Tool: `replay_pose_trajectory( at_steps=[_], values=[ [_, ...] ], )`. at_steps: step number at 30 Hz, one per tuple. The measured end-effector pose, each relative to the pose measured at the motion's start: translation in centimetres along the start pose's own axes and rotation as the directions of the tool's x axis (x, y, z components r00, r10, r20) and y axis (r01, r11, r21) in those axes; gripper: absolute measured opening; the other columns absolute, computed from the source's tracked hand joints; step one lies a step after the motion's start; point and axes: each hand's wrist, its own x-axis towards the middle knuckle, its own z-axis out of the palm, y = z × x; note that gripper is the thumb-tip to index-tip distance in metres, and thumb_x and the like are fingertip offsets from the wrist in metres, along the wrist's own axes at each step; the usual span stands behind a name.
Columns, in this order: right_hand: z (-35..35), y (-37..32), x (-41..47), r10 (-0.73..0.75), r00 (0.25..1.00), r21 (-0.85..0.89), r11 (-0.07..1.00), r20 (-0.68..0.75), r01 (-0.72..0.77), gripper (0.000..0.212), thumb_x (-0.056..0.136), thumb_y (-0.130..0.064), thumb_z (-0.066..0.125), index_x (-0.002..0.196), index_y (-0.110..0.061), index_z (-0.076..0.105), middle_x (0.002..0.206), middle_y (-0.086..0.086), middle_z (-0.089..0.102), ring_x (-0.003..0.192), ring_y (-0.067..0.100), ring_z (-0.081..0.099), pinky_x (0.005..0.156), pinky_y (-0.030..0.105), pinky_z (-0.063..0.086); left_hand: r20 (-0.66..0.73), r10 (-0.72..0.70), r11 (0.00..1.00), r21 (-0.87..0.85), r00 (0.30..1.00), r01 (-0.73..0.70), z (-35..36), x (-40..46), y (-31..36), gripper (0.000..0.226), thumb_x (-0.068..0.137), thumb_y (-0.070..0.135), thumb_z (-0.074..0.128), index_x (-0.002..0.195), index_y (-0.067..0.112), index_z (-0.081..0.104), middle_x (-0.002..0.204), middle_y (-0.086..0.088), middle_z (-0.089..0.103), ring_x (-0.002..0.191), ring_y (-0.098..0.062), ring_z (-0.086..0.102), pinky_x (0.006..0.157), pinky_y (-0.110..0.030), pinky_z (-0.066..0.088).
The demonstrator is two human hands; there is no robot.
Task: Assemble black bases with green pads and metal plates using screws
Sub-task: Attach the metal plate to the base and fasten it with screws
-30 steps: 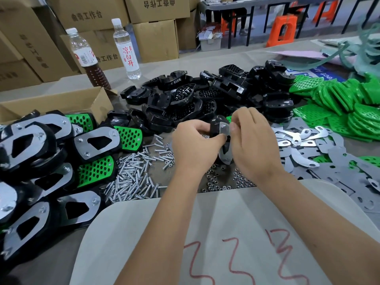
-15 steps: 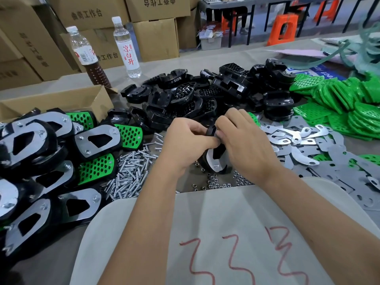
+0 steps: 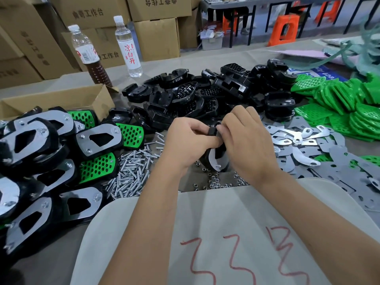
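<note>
Both hands hold one black base with a metal plate point(image 3: 216, 159) on it, upright above the table's middle. My left hand point(image 3: 188, 140) grips its upper left side. My right hand point(image 3: 245, 138) curls over its top right, fingertips pinching at the upper edge; what they pinch is hidden. Loose screws point(image 3: 131, 173) lie left of the hands and small nuts point(image 3: 216, 183) just below them. A pile of black bases point(image 3: 205, 95) lies behind, green pads point(image 3: 345, 103) at the right, metal plates point(image 3: 308, 153) at the right front.
Finished assemblies point(image 3: 51, 157) crowd the left side beside an open cardboard box point(image 3: 59, 101). Two bottles point(image 3: 88, 54) stand at the back left before stacked cartons. A pale board with red marks point(image 3: 226, 243) lies under my forearms.
Both hands drew the base slightly left and lower, and tipped it so the metal plate faces me more. My right fingers closed over its top.
</note>
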Motion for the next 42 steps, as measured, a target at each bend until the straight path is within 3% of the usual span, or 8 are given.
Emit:
replay_pose_trajectory(
  at_steps=[4,7,13,22,27,31,35,42],
  values=[
    [-0.1,0.0,-0.5,0.116,0.990,0.236,0.963,0.085,-0.133,0.018,0.104,-0.030,0.051,0.097,-0.014,0.051,0.095,-0.003,0.051,0.086,0.017,0.044,0.073,0.033,0.037,-0.218,-0.141,0.977,-0.186,0.966,0.101,-1.2,1.3,-1.2,0.010,0.078,0.001,0.084,0.081,0.007,0.077,0.083,-0.017,0.078,0.077,-0.029,0.073,0.078,-0.050,0.062],
    [-0.2,0.0,-0.8,-0.006,0.966,0.267,0.962,0.259,-0.065,0.021,0.104,-0.030,0.054,0.091,-0.014,0.055,0.088,-0.005,0.052,0.082,0.018,0.047,0.074,0.042,0.044,-0.315,-0.308,0.877,-0.459,0.897,0.140,-2.7,2.4,-2.1,0.010,0.091,0.002,0.074,0.088,0.008,0.067,0.085,-0.011,0.075,0.079,-0.025,0.074,0.059,-0.033,0.062],
    [-0.1,-0.6,-0.8,-0.182,0.803,0.251,0.967,0.568,0.041,0.025,0.095,-0.046,0.068,0.095,-0.021,0.064,0.102,-0.005,0.056,0.103,0.019,0.051,0.087,0.042,0.046,-0.080,-0.401,0.615,-0.762,0.912,0.204,-4.0,2.6,-2.3,0.016,0.105,0.010,0.056,0.111,-0.004,0.063,0.103,-0.025,0.070,0.095,-0.038,0.074,0.061,-0.037,0.065],
    [0.2,-0.2,-0.6,0.025,0.901,0.216,0.968,0.433,-0.131,0.018,0.101,-0.028,0.065,0.090,-0.014,0.061,0.091,-0.005,0.053,0.094,0.020,0.052,0.086,0.036,0.042,0.109,-0.453,0.544,-0.752,0.885,0.371,-2.8,2.1,-2.2,0.005,0.100,0.000,0.057,0.103,-0.003,0.061,0.082,-0.021,0.075,0.067,-0.029,0.076,0.054,-0.031,0.062],
    [0.2,0.3,-0.6,0.250,0.936,0.436,0.834,0.247,-0.338,0.018,0.101,-0.016,0.065,0.085,-0.008,0.066,0.071,0.001,0.065,0.067,0.021,0.062,0.070,0.048,0.053,0.164,-0.393,0.456,-0.820,0.905,0.347,-2.8,1.9,-1.9,0.041,0.086,-0.014,0.066,0.126,-0.007,0.058,0.114,-0.031,0.069,0.086,-0.037,0.078,0.065,-0.036,0.065],
    [0.5,0.6,-1.0,0.312,0.918,0.535,0.747,0.244,-0.396,0.015,0.102,-0.014,0.063,0.088,-0.009,0.065,0.069,-0.004,0.068,0.062,0.018,0.066,0.062,0.048,0.059,0.187,-0.344,0.479,-0.808,0.920,0.343,-2.5,1.7,-1.8,0.074,0.071,-0.012,0.073,0.141,-0.003,0.051,0.117,-0.035,0.070,0.103,-0.046,0.074,0.067,-0.040,0.065],
    [0.5,1.0,-0.8,0.373,0.912,0.646,0.657,0.170,-0.389,0.013,0.097,-0.010,0.070,0.087,-0.017,0.068,0.070,-0.001,0.067,0.055,0.015,0.063,0.055,0.030,0.056,0.178,-0.357,0.612,-0.697,0.917,0.374,-1.8,1.3,-1.9,0.062,0.085,-0.016,0.069,0.137,0.012,0.048,0.119,-0.028,0.071,0.093,-0.042,0.077,0.063,-0.039,0.065],
    [0.3,1.6,-0.5,0.427,0.870,0.804,0.411,0.246,-0.429,0.014,0.093,-0.005,0.074,0.088,-0.017,0.077,0.073,0.010,0.070,0.059,0.018,0.062,0.056,0.030,0.056,0.097,-0.308,0.713,-0.635,0.947,0.297,-1.2,1.4,-1.8,0.057,0.087,-0.014,0.071,0.126,0.020,0.047,0.121,-0.025,0.070,0.093,-0.036,0.076,0.061,-0.031,0.063]
  ],
)
